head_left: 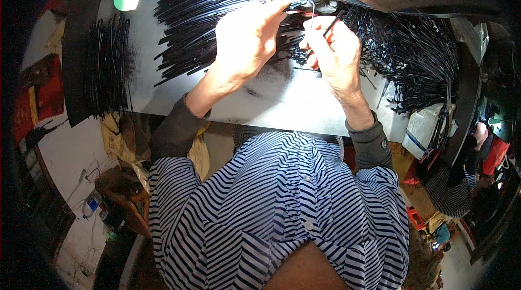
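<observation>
While right fingers point(319, 43) pinch it, a black strand point(332, 24) slants forward-right.

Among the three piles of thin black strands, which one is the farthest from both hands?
The narrow bundle at the far left: bare table separates it from the middle pile by the left hand, while the right pile lies beside the right hand.

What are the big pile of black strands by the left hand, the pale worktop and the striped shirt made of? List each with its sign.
Black strands: probably plastic-sheathed, semi-glossy; bright highlights run along them.
Pale worktop: perhaps sheet metal or laminate, smooth; soft glare, dark smudges.
Striped shirt: thin cloth, matte; it creases and drapes.
</observation>
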A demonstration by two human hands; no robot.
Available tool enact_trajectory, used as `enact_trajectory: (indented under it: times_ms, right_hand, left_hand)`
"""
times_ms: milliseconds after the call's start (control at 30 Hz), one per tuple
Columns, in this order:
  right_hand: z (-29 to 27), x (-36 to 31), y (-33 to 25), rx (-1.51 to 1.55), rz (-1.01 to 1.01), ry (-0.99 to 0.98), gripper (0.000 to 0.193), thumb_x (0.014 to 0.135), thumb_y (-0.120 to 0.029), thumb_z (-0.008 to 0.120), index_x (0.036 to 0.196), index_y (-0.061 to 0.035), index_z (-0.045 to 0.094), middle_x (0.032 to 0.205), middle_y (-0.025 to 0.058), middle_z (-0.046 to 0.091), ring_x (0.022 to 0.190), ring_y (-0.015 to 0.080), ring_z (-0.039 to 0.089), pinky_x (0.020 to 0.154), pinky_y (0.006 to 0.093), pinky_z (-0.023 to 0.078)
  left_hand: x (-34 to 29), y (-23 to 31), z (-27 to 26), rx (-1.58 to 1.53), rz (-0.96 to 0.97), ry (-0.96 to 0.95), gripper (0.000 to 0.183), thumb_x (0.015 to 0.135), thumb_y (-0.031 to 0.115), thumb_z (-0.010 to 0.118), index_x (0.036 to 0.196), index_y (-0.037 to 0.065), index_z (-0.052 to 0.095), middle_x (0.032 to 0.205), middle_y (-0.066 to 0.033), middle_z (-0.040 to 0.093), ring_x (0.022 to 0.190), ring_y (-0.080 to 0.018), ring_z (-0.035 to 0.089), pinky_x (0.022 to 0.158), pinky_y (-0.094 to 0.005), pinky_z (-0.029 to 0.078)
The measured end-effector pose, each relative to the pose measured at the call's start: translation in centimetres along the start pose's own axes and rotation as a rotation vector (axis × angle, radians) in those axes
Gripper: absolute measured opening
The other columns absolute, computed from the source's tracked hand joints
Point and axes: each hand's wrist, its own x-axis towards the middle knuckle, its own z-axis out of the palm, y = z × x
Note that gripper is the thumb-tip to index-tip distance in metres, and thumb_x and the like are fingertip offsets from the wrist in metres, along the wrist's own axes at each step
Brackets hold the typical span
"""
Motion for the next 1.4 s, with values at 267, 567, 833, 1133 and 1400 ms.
enact_trajectory:
  times_ms: [267,567,833,1133,1400]
  right_hand:
    - [-0.6,0.9,-0.2,0.060,0.009,0.043,0.009,0.088,-0.011,0.059,0.092,-0.0036,0.057,0.069,0.0051,0.061,0.048,0.0043,0.051,0.043,0.0173,0.041]
    - [-0.3,1.1,0.5,0.004,-0.057,0.045,0.008,0.087,-0.011,0.059,0.089,-0.0040,0.056,0.067,0.0043,0.061,0.047,0.0044,0.052,0.041,0.0177,0.041]
    - [-0.1,0.9,0.5,-0.012,-0.055,0.062,0.008,0.089,-0.010,0.058,0.092,-0.0031,0.055,0.070,0.0059,0.062,0.049,0.0050,0.053,0.042,0.0179,0.043]
    - [-0.9,1.3,0.5,0.028,0.017,0.020,0.012,0.089,-0.013,0.059,0.092,-0.0020,0.058,0.069,0.0047,0.061,0.049,0.0052,0.053,0.044,0.0186,0.044]
    - [0.4,0.5,1.8,0.371,-0.035,-0.046,0.028,0.095,-0.021,0.047,0.105,0.0055,0.047,0.090,0.0148,0.060,0.076,0.0253,0.066,0.067,0.0349,0.057]
  left_hand:
    - [2.0,0.7,-0.3,0.128,0.002,-0.004,0.027,0.078,0.001,0.066,0.103,0.010,0.065,0.081,-0.0084,0.067,0.061,-0.0190,0.064,0.057,-0.0239,0.050]
    - [1.5,-0.6,0.7,0.072,0.179,0.103,0.030,0.076,0.000,0.064,0.106,0.003,0.060,0.064,-0.0059,0.049,0.048,-0.0165,0.048,0.041,-0.0263,0.037]
    - [1.4,-0.7,0.4,-0.028,0.156,0.064,0.023,0.085,0.010,0.056,0.105,0.001,0.060,0.065,-0.0082,0.047,0.047,-0.0176,0.046,0.041,-0.0278,0.035]
    - [2.6,2.1,-2.0,0.572,0.249,-0.247,0.044,0.080,0.009,0.056,0.123,0.004,0.050,0.065,-0.0051,0.046,0.055,-0.0155,0.052,0.048,-0.0258,0.043]
    - [0.8,2.0,-3.6,-0.342,-0.411,-0.489,0.017,0.087,0.011,0.051,0.100,0.002,0.056,0.065,-0.0063,0.054,0.046,-0.0081,0.040,0.043,-0.0216,0.036]
